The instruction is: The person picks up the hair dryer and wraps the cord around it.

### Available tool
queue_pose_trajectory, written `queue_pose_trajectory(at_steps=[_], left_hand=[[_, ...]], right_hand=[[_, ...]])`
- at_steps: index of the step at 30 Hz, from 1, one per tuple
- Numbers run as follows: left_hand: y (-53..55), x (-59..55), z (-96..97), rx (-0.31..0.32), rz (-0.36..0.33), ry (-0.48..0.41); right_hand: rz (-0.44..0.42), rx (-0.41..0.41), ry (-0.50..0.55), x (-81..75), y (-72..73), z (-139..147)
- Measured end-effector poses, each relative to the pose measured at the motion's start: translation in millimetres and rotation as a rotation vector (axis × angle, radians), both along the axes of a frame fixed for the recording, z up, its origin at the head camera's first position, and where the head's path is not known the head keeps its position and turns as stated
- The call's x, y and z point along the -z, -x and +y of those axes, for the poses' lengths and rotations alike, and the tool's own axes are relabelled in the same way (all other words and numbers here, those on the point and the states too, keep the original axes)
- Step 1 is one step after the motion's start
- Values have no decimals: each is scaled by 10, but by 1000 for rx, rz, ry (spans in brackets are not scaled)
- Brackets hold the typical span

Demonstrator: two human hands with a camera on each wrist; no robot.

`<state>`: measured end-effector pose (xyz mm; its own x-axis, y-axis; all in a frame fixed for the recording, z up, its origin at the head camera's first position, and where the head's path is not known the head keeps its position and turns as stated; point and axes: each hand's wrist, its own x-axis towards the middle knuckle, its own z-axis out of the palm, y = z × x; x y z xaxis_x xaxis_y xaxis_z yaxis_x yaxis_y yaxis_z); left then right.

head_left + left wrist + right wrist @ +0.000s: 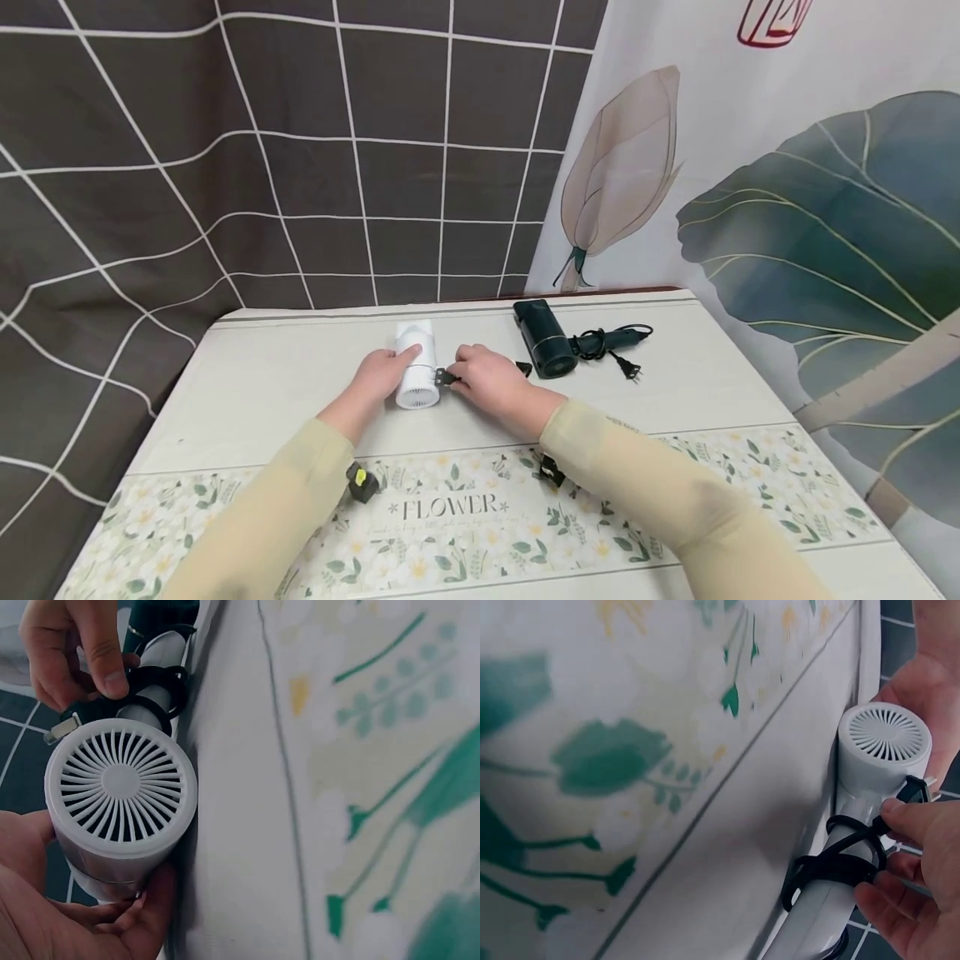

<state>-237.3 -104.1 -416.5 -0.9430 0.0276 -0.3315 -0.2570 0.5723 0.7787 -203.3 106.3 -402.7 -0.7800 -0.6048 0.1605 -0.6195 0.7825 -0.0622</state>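
A white hair dryer (pixel 415 377) lies on the table, its round slotted end (pixel 120 784) facing me. My left hand (pixel 384 372) grips its barrel, with the thumb on top in the head view. Black power cord (pixel 840 859) is wound round the white handle (pixel 810 919). With thumb and fingers my right hand (pixel 919 874) pinches the cord close to its black plug (pixel 913 789), beside the barrel. The plug's metal prongs point away from the thumb. In the head view, my right hand (pixel 487 377) covers most of the handle.
A dark hair dryer (pixel 545 340), cord wrapped round its handle and plug (pixel 627 367) loose, lies to the right of my right hand. The table (pixel 255 375) has a floral band across it. A dark grid-patterned curtain (pixel 300 167) hangs behind.
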Motion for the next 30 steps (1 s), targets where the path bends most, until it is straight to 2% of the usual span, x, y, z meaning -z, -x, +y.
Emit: queue_pose_trajectory(at_steps=[4,10,14,19,30], left_hand=[[61,-60,19,2,13,6],[77,-76,19,14,-20,-28],[55,-53,19,39,-27,-71],[23,-62,26,49,-20,-105],[-83,-86,15,73,-40,-83]], right_hand=[[-5,-7,-9,-18,48,0],[20,-57,-74,26,45,2],[36,-63,-127,70,18,-10],[15,-37,-159,86,-8,-20],[-62,-47,-182,117,-141,97]])
